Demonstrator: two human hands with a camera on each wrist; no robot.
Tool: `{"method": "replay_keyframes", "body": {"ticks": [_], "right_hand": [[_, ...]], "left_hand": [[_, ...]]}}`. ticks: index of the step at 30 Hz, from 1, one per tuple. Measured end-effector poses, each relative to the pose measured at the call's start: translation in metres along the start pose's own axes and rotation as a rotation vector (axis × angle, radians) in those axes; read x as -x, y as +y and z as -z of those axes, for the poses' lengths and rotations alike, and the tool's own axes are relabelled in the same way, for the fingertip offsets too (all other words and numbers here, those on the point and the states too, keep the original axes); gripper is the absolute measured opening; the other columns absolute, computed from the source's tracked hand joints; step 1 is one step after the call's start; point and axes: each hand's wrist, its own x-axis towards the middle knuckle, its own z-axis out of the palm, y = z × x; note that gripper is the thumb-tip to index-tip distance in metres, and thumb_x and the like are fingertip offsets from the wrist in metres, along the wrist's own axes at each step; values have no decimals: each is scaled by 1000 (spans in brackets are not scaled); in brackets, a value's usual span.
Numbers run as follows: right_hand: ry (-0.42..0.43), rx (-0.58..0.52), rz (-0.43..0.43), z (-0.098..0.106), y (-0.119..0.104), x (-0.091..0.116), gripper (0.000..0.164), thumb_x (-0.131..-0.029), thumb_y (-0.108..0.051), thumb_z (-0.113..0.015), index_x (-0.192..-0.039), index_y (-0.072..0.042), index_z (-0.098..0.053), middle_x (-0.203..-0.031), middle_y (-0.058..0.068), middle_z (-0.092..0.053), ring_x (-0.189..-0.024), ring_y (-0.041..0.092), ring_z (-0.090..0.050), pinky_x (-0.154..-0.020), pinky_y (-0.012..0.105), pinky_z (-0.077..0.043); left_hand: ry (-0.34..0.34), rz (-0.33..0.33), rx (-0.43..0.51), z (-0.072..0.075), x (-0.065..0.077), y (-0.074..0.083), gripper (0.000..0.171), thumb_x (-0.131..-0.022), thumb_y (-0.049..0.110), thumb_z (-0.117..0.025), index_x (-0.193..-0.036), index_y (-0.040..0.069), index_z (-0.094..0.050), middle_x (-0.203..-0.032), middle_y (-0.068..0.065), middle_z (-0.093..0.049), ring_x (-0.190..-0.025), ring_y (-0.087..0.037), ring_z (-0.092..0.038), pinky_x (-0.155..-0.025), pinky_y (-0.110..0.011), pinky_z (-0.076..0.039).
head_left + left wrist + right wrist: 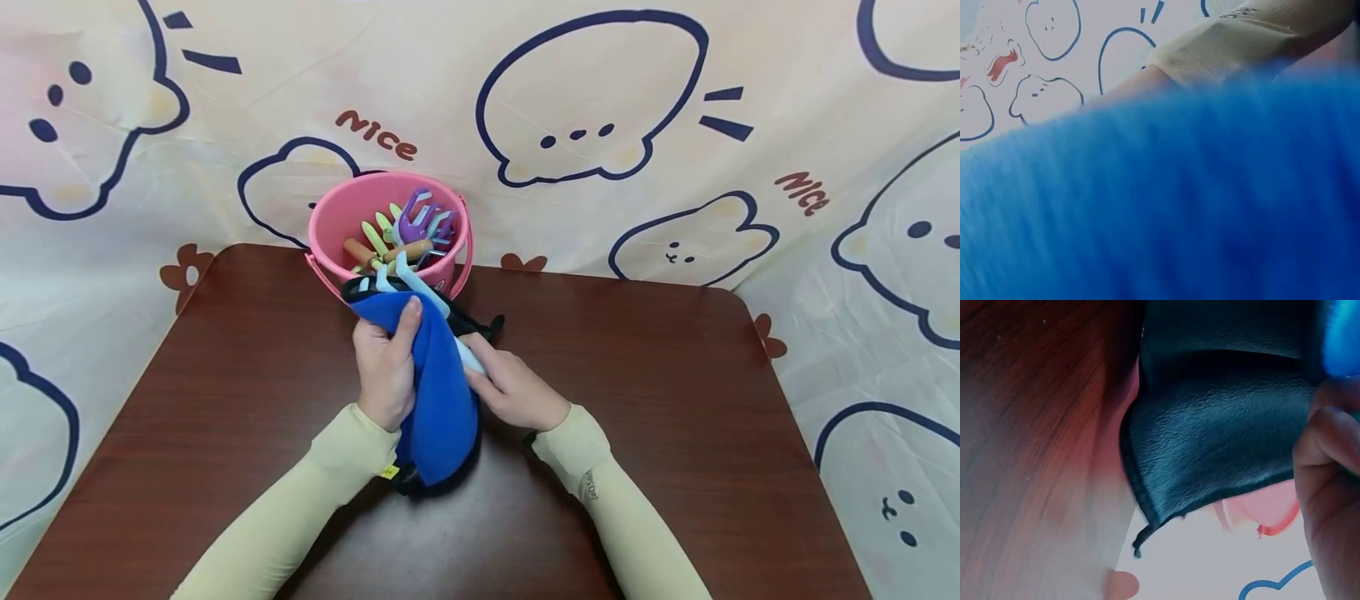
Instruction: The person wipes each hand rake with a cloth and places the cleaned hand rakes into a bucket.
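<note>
A blue fuzzy cloth with a black leather-like backing (442, 417) hangs over the table in front of the bucket. My left hand (385, 375) grips it, thumb on the blue side. In the left wrist view the blurred blue cloth (1160, 206) fills most of the picture. My right hand (517, 387) holds the pale blue handle of a hand rake (423, 292), whose bent prongs point toward the bucket. The cloth lies against the rake and covers part of it. In the right wrist view, the black backing (1222, 437) spreads beside my right hand (1335, 481).
Behind the cloth stands a pink bucket (337, 212) holding several small garden tools, among them a purple rake (414, 221) and wooden handles. It stands at the back edge of the brown table (637, 400), before a printed cloth backdrop (442, 75).
</note>
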Motion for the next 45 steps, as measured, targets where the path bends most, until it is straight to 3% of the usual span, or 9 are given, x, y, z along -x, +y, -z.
{"method": "replay_keyframes", "body": {"ticks": [4, 8, 15, 21, 29, 33, 37, 42, 45], "right_hand": [[-33, -9, -20, 0, 0, 0, 37, -109, -24, -51, -143, -11, -43, -130, 9, -67, -105, 19, -70, -95, 38, -59], [-42, 7, -33, 4, -1, 1, 37, -109, -26, -51, -143, -12, -43, -129, 9, -66, -105, 21, -68, -94, 39, -59], [-45, 79, -39, 10, 1, 3, 35, -109, -24, -54, -140, -14, -44, -123, 7, -66, -100, 19, -65, -90, 37, -59], [-74, 95, -42, 10, 3, 2, 34, -108, -26, -55, -139, -16, -45, -111, 2, -66, -94, 16, -62, -81, 32, -56], [-59, 95, -34, 13, 1, 5, 31, -107, -22, -57, -135, -14, -48, -96, 7, -65, -79, 14, -59, -68, 29, -55], [-41, 125, -3, 13, -2, 6, 28, -106, -20, -59, -132, -14, -51, -91, 1, -63, -74, 11, -57, -65, 27, -54], [-24, 168, 9, 14, -5, 7, 27, -105, -22, -61, -129, -13, -54, -87, -3, -62, -69, 9, -55, -61, 26, -52], [-6, 189, 36, 20, -9, 10, 27, -103, -21, -64, -128, -13, -56, -84, -3, -61, -66, 8, -53, -59, 25, -52], [7, 193, 57, 28, -12, 12, 28, -101, -20, -66, -127, -13, -58, -83, -4, -62, -66, 8, -54, -60, 25, -53]], "left_hand": [[49, 15, 29, 3, -3, 3, 26, -105, 23, -60, -129, 18, -50, -114, -1, -67, -102, -20, -69, -94, -33, -59], [25, 66, 99, 5, -5, 7, 27, -107, 29, -57, -131, 19, -50, -117, 0, -66, -105, -18, -67, -96, -31, -58], [-66, 251, 317, 8, -10, 20, 32, -104, 40, -56, -130, 22, -48, -114, 4, -61, -105, -11, -60, -97, -22, -52], [-99, 405, 379, 17, -17, 36, 37, -108, 44, -49, -138, 26, -38, -115, 7, -48, -111, -7, -45, -92, -19, -41], [-131, 514, 411, 27, -29, 47, 47, -107, 36, -55, -147, 24, -32, -107, 7, -53, -92, -4, -57, -83, -15, -48], [-133, 526, 449, 32, -33, 47, 46, -107, 34, -56, -146, 22, -36, -103, 5, -59, -82, -4, -64, -80, -13, -53], [-120, 508, 445, 34, -32, 44, 28, -106, 39, -55, -125, 18, -50, -89, 5, -63, -75, -5, -64, -74, -14, -54], [-68, 401, 331, 33, -29, 42, 29, -105, 48, -53, -107, 19, -53, -80, 5, -58, -69, -7, -55, -63, -15, -49], [-4, 290, 229, 34, -30, 44, 35, -104, 54, -50, -95, 20, -52, -73, 5, -51, -63, -8, -47, -58, -16, -43]]}}
